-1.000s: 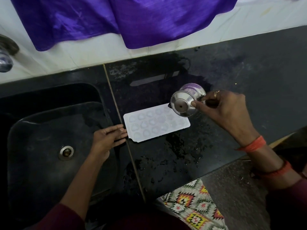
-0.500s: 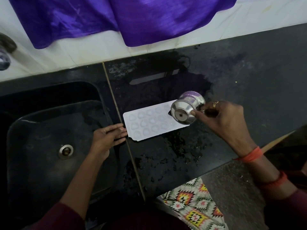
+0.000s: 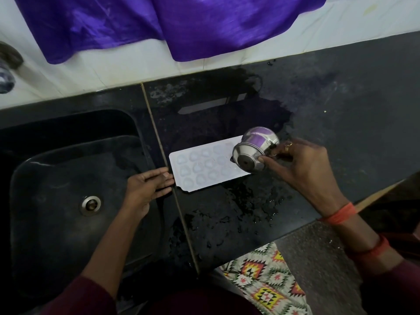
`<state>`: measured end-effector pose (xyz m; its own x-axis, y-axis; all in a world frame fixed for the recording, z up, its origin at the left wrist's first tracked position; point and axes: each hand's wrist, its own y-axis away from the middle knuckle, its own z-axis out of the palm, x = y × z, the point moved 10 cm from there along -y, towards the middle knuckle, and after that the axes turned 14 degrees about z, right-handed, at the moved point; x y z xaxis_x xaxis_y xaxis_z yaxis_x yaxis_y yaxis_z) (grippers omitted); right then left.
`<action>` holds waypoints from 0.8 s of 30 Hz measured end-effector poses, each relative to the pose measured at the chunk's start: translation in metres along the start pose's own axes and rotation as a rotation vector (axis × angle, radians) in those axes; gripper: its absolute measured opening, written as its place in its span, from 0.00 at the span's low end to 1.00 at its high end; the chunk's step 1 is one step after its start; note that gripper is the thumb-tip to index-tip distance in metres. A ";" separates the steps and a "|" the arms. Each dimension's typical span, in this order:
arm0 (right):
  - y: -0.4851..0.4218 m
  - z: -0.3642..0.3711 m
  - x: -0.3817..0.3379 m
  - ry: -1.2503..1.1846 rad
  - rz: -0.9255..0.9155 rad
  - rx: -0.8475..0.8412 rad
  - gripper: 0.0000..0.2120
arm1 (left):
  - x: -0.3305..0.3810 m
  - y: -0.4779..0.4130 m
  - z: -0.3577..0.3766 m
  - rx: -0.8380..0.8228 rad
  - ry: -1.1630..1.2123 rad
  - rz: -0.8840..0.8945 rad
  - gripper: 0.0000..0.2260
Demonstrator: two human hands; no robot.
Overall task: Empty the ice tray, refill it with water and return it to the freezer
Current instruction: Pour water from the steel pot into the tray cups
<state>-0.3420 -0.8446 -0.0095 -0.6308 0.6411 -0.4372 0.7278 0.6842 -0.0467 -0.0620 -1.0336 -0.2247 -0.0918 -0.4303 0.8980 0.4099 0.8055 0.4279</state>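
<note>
White plastic, the tray (image 3: 204,167) lies flat on the black table (image 3: 341,98), just beside the sink (image 3: 56,178). My left hand (image 3: 145,189) is flat, its straight fingertips touching the tray's left end. My right hand (image 3: 304,164) grips a steel cup (image 3: 254,151), tipped steeply with its base toward me over the tray's right end. I judge the emptying done and the refilling under way, though I can't tell which cells hold water or see any stream. Wet patches lie on the table near the tray. Finishing the fill and carrying it to the freezer, not in view, remain.
</note>
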 end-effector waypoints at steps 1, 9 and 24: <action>0.000 0.001 0.000 0.011 -0.005 -0.005 0.17 | 0.000 0.000 0.000 0.000 -0.002 0.000 0.11; 0.002 0.002 0.001 0.006 -0.010 -0.016 0.22 | 0.000 -0.001 0.003 -0.008 -0.006 0.003 0.09; 0.004 0.004 -0.002 0.030 -0.047 -0.006 0.19 | -0.002 0.000 0.002 -0.002 0.002 0.003 0.09</action>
<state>-0.3372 -0.8443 -0.0121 -0.6722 0.6180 -0.4077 0.6955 0.7159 -0.0616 -0.0639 -1.0317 -0.2259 -0.0887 -0.4289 0.8990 0.4120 0.8059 0.4251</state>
